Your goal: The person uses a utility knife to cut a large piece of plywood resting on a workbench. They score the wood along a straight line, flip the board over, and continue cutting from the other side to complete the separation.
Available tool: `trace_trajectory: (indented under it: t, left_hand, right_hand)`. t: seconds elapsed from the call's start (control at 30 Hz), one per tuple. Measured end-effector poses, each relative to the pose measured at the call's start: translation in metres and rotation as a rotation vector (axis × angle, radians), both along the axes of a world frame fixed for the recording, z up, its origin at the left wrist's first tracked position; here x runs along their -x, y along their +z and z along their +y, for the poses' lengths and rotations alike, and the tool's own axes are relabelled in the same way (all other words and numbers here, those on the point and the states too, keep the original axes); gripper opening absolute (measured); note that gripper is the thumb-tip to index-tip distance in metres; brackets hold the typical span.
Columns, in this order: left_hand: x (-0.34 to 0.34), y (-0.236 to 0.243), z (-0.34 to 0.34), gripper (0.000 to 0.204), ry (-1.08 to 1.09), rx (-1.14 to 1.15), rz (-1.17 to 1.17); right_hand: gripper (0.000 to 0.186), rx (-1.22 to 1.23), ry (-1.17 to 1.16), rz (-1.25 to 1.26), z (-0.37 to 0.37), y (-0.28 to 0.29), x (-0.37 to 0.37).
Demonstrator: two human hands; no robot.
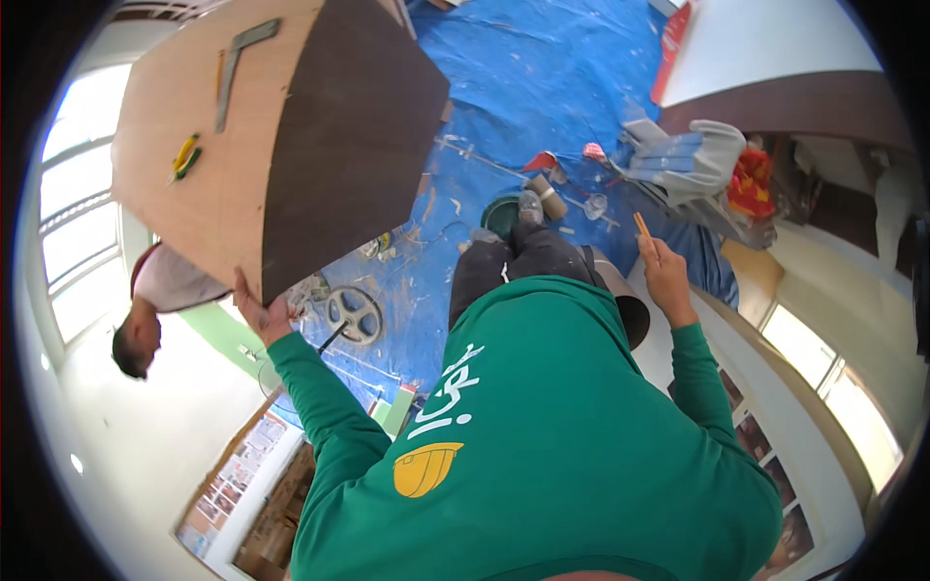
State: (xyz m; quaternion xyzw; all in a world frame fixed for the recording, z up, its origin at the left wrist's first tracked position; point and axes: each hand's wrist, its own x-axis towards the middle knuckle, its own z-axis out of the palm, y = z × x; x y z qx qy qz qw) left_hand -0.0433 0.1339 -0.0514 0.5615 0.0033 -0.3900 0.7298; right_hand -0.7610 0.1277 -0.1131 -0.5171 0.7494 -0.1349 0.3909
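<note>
My left hand point(260, 312) is at the near lower corner of a large wooden box point(354, 136), gripping its edge with one finger stretched along the pale face. The adjoining side of the box is dark brown. On the pale face point(203, 87) rest a metal try square point(232, 70), a thin orange pencil point(219, 76) and yellow-and-green handled pliers point(184, 159). Away to the right, my right hand point(668, 276) is raised and closed around a slim orange stick point(642, 227). Its lower end is hidden in the fingers.
Another person point(160, 295) stands beyond the box at the left. Blue sheeting point(523, 68) with scraps covers the floor. A grey wheel-like disc point(354, 316) lies near the box, a green bucket point(501, 215) by my feet. Grey cloth point(688, 160) and red-yellow bags point(751, 184) are at right.
</note>
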Motion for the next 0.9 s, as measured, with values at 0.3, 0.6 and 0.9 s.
trace_trajectory:
  t: [0.3, 0.6, 0.9]
  left_hand:
    - [0.007, 0.019, -0.004, 0.06, 0.09, -0.05, -0.083]
    - [-0.013, 0.021, 0.019, 0.061, -0.031, -0.204, -0.031]
    - [0.021, 0.014, -0.012, 0.08, 0.06, -0.703, -0.718]
  right_hand:
    - [0.061, -0.394, 0.026, 0.214, 0.063, -0.136, 0.06]
    - [0.059, -0.539, -0.207, 0.119, 0.013, -0.133, 0.026]
    - [0.039, 0.174, 0.017, 0.073, -0.372, -0.033, 0.035]
